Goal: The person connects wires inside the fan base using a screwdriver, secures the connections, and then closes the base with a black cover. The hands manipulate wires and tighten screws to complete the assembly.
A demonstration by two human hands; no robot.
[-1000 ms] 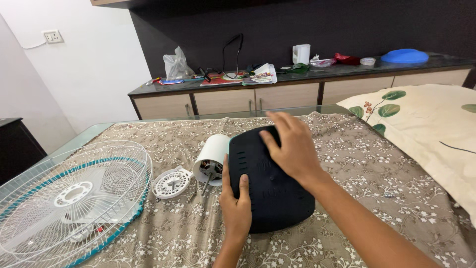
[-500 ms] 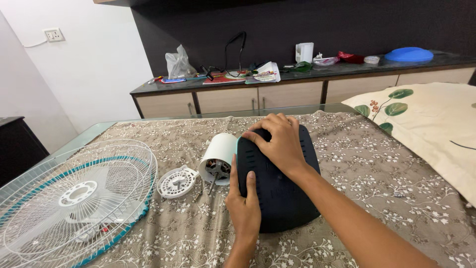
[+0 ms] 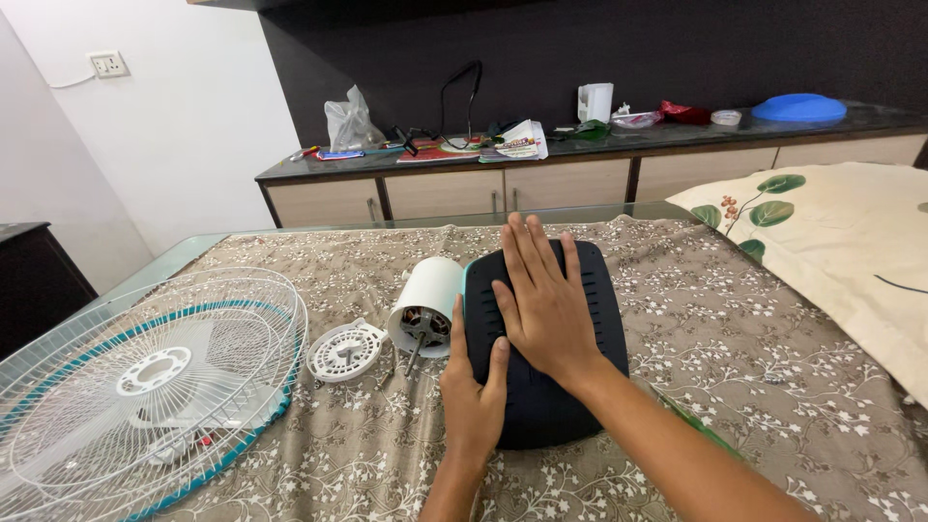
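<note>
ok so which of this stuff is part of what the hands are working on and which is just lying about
In hand: black fan base under the right hand and left hand; white motor housing; round white cap; wire fan guard.

Lying about: plastic bag, papers, blue lid on the counter; leaf-print pillow.

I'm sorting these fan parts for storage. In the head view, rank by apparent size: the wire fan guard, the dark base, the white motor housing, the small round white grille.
1. wire fan guard, though nearest the camera and cut off by the frame
2. dark base
3. white motor housing
4. small round white grille, looking close in size to the housing, so the last two are unsure
</note>
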